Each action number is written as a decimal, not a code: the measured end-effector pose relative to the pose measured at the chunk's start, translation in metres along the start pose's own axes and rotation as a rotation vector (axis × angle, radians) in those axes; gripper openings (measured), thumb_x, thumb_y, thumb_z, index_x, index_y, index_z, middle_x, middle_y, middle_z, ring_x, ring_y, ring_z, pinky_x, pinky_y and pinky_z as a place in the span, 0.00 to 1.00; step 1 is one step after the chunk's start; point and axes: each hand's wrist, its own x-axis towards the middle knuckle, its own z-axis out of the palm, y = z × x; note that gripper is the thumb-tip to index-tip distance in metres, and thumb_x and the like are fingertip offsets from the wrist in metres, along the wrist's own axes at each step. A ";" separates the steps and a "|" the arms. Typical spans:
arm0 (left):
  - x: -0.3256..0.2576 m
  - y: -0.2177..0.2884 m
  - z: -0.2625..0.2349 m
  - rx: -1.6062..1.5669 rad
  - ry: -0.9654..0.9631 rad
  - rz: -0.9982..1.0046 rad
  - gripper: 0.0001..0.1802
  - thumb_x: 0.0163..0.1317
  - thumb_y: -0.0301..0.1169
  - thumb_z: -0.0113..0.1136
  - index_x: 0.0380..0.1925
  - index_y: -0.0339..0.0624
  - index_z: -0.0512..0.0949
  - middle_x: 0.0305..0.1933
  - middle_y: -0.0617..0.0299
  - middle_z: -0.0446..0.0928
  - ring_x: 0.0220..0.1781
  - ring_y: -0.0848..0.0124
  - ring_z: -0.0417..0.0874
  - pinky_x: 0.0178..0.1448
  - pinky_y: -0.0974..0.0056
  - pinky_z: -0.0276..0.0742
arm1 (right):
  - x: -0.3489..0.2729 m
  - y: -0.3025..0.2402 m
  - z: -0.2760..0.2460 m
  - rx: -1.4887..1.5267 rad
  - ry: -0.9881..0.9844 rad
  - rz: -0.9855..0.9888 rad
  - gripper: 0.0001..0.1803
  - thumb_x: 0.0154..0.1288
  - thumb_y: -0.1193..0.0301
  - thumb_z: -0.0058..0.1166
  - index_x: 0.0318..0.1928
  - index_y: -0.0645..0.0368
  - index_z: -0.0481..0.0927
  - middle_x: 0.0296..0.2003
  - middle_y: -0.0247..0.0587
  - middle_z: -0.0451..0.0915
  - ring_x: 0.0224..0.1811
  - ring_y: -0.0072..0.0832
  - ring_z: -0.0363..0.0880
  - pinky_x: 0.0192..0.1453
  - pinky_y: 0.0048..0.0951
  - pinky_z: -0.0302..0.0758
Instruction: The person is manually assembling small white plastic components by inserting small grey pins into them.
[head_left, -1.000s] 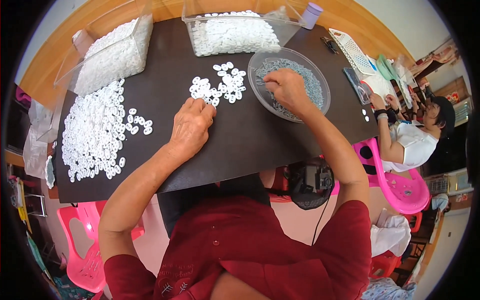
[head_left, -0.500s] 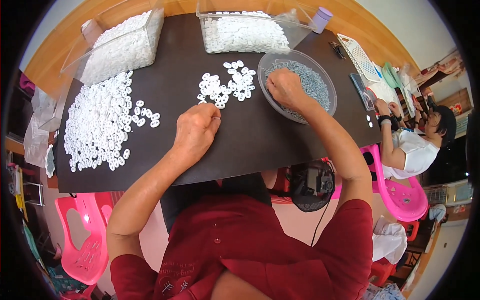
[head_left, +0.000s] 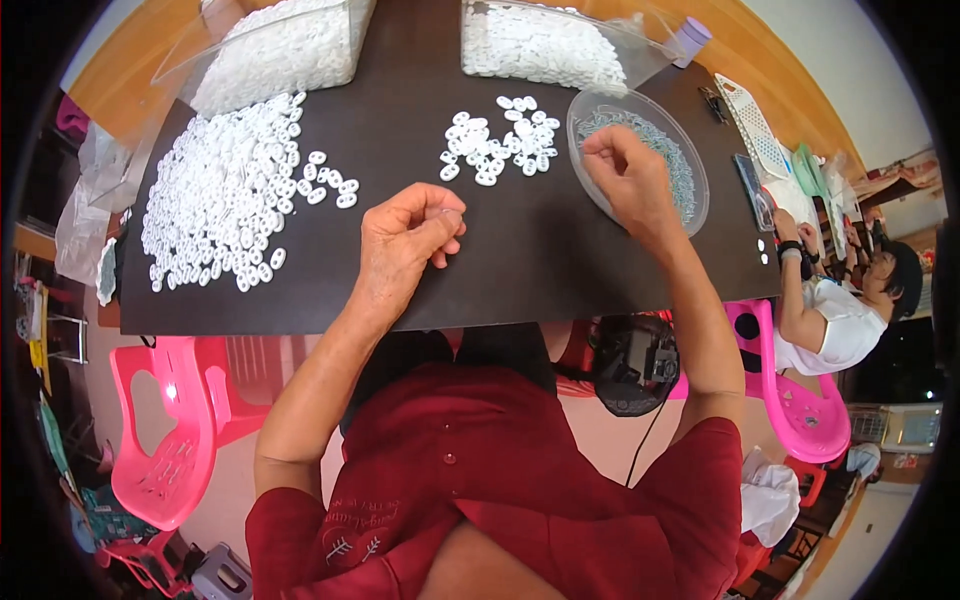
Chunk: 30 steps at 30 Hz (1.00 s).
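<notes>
My left hand [head_left: 412, 235] is over the dark table [head_left: 500, 260], thumb and fingers pinched together; whatever they may hold is hidden. Just beyond it are two small groups of white oval pieces with two holes each [head_left: 485, 155]. My right hand [head_left: 635, 180] is above the round clear tub [head_left: 697, 165], its thumb and fingertips drawn together. Too little shows between those fingertips to name anything. Thin grey metal pieces, like small screws [head_left: 672, 150], fill the tub. A big heap of the same white ovals [head_left: 215, 195] spreads at the left, with several loose beside it.
Two clear bins of white pieces, one at far left [head_left: 285, 60] and one at far middle [head_left: 540, 45], stand along the back. A lilac bottle [head_left: 690, 42], a white perforated tray [head_left: 750, 120] and a phone [head_left: 752, 190] lie rightward. Another person [head_left: 830, 315] sits at the right.
The view has shifted, so the table appears higher and further right. My right hand has lifted from the metal pieces. My left hand has turned, showing its pinched fingers.
</notes>
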 end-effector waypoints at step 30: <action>-0.032 -0.024 -0.023 -0.064 0.151 0.104 0.06 0.60 0.24 0.58 0.37 0.34 0.77 0.30 0.67 0.76 0.28 0.82 0.73 0.31 0.77 0.69 | -0.029 -0.071 0.099 0.627 -0.455 0.122 0.09 0.55 0.80 0.59 0.38 0.64 0.78 0.32 0.31 0.79 0.34 0.14 0.75 0.40 0.16 0.72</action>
